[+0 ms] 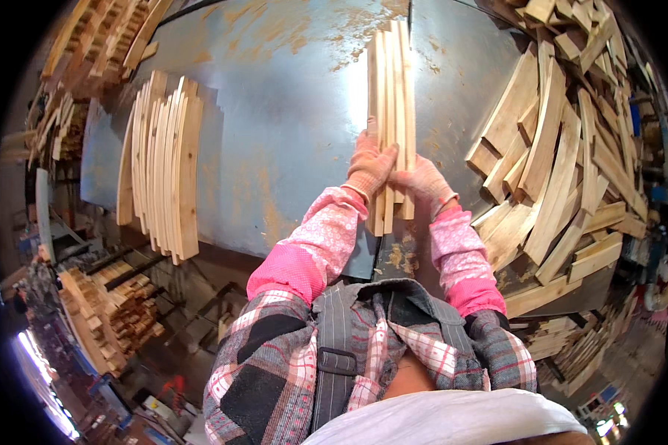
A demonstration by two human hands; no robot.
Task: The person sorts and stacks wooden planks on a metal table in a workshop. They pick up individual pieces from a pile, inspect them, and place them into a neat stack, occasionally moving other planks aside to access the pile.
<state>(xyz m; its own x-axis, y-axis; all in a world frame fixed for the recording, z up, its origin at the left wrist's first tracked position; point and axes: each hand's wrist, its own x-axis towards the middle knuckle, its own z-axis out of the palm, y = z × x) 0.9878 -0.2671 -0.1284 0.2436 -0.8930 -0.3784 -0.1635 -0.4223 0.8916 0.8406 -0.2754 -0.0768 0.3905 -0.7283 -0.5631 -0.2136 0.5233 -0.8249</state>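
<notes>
A bundle of long pale wooden strips (pixel 392 81) stands lengthwise on the metal table (pixel 274 141) in front of me. My left hand (pixel 372 163), in a light knitted glove, is closed around the bundle's left side near its close end. From the right, my right hand (pixel 425 182), gloved alike, presses on the same strips with its thumb toward the left one. Its other fingers are partly hidden behind the wood. Both forearms wear pink patterned sleeve covers.
Another row of wooden strips (pixel 163 163) lies at the table's left edge. A loose heap of wood pieces (pixel 549 163) covers the right side. Stacked wood (pixel 107 311) stands at lower left, with more stacks (pixel 100 41) at far left. Sawdust (pixel 274 30) marks the table's far part.
</notes>
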